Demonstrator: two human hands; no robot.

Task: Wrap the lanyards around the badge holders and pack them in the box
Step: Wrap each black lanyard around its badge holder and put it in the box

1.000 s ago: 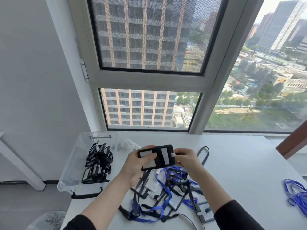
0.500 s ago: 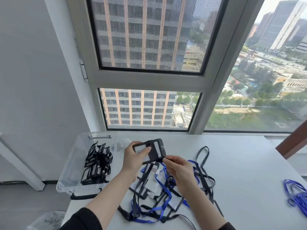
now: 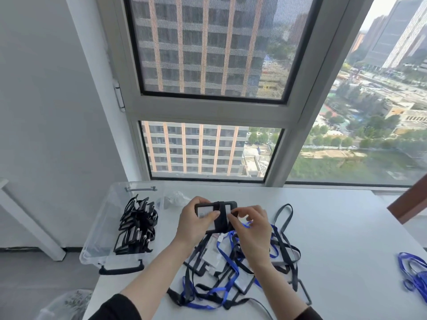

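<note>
Head view: badge holder [image 3: 208,212] held over the table [image 3: 335,227].
The left hand [image 3: 194,224] grips it, thumb across its face; the right hand [image 3: 251,229] pinches the black lanyard [image 3: 222,219] wound round it. Wrapped holders [image 3: 136,229] lie in the clear box [image 3: 99,239], left.

Bright daylight reaches you through the window [image 3: 208,54] and lights the bench [image 3: 335,227] evenly, with only soft shadows. Your wide lens bends straight lines toward the edges, and detail looks slightly soft.
</note>
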